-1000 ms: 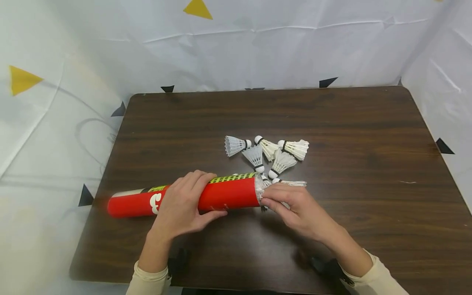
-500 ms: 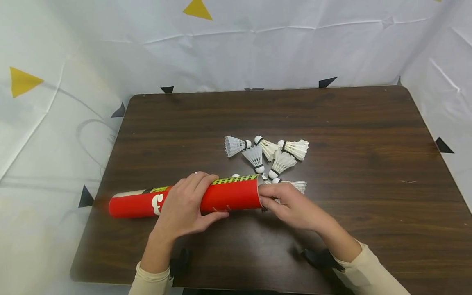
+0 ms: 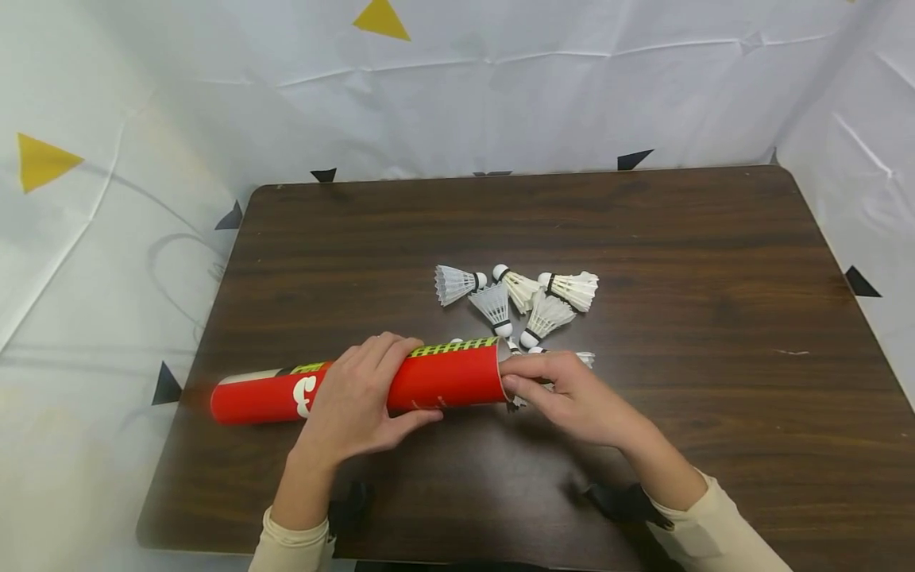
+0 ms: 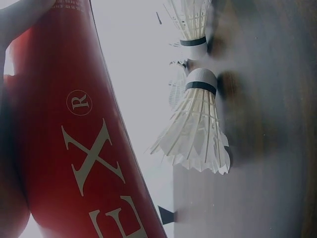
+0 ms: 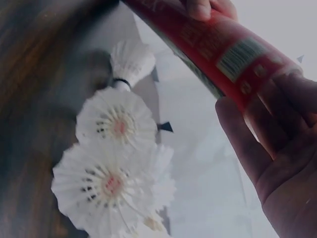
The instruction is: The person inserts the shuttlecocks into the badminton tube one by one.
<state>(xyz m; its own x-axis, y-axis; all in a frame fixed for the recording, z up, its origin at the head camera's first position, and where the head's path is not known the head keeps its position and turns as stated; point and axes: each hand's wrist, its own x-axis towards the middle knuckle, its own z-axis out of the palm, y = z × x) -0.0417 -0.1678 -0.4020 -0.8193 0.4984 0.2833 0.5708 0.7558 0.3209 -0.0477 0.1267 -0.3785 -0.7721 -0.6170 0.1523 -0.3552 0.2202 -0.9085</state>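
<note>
The right hand (image 3: 575,401) had its fingers at the mouth (image 3: 503,348) of the tube (image 3: 449,381), the index running inside and the thumb by the near edge; their tips were hidden, so whether they pinched anything I could not tell. The left hand (image 3: 357,401) grasped the tube from above, thumb along its near side. The tube lay crosswise before the person, mouth to the right. Working well there, I judged, called for a firm left grip that did not dent the wall, and for right fingers moving straight along the tube, lest feathers snag on the edge. Shuttles (image 3: 547,316) lay on the table (image 3: 715,318) beyond the tube, some near the mouth, where a sideways swing might have bent or scattered them.
</note>
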